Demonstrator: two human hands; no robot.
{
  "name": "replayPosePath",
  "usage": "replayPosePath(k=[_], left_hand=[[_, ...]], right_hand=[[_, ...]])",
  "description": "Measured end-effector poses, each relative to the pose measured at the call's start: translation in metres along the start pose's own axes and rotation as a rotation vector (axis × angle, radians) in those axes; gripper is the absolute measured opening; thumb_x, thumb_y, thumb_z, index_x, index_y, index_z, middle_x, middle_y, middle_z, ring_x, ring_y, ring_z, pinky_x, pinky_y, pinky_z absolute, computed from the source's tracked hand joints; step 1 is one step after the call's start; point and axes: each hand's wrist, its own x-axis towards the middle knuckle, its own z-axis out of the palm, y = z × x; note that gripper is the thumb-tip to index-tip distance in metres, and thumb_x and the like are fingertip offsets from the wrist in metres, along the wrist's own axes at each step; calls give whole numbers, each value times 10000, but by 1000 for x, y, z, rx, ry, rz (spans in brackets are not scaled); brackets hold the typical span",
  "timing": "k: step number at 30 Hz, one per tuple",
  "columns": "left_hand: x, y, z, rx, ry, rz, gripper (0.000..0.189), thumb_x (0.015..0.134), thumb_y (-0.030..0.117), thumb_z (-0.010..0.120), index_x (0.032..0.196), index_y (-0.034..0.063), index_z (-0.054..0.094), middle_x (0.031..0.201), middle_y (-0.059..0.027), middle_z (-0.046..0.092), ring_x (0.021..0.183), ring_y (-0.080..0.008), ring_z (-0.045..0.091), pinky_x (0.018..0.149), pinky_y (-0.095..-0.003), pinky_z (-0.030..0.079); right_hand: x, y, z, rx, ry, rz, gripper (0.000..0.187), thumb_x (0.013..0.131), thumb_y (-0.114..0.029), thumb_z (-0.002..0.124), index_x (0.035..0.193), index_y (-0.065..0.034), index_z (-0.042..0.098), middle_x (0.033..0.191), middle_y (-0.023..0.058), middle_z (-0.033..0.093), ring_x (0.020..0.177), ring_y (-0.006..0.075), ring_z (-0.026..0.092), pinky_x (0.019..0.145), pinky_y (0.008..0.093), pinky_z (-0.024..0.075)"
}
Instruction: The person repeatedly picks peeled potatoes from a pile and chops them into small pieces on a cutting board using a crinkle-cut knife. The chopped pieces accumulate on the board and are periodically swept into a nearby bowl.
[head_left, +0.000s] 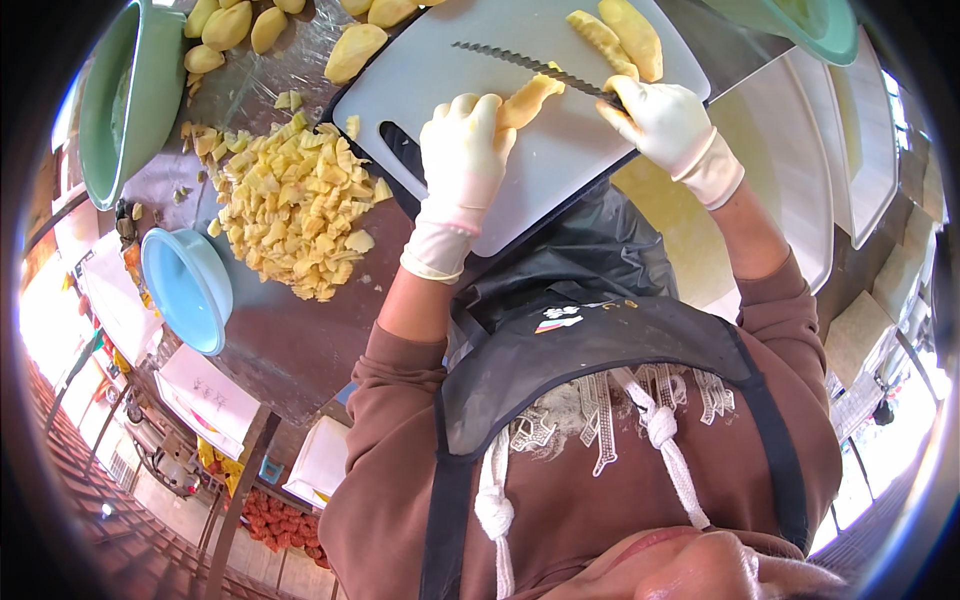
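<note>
My left hand (463, 154), in a white glove, holds a peeled, yellow potato piece (531, 102) with a ridged edge against the white cutting board (536, 184). In my gloved right hand (664, 124) is the handle of a wavy-bladed crinkle-cut knife (517, 60). Its blade points left across the board, above the far end of the piece; whether they touch I cannot tell. Beyond my right hand, a long potato piece (634, 39) and a ridge-cut slice (598, 39) lie on the board. Left of the board is a heap of crinkle-cut potato pieces (289, 206).
Peeled potatoes (227, 27) lie on the metal table (300, 352) at the far left. A green basin (154, 105) stands at the left edge, with a blue bowl (196, 289) nearer me. Another green basin (821, 34) is far right; a large white tub (787, 157) stands beside my right arm.
</note>
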Motion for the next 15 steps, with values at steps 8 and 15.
replayPosePath(k=[8,15], left_hand=[[-14,10,15,-112,-11,-184,297,716,181,768,951,53,637,854,-103,634,755,-299,625,679,-387,508],[-19,26,22,-146,28,-252,273,723,176,763,933,50,643,855,-116,633,767,-295,628,693,-379,508]], right_hand=[[15,-11,23,-10,0,221,280,932,-347,539,855,-79,516,619,120,620,570,311,641,495,422,505],[17,-56,32,66,-139,495,334,954,-343,500,919,-11,520,644,175,630,612,352,647,533,463,503]])
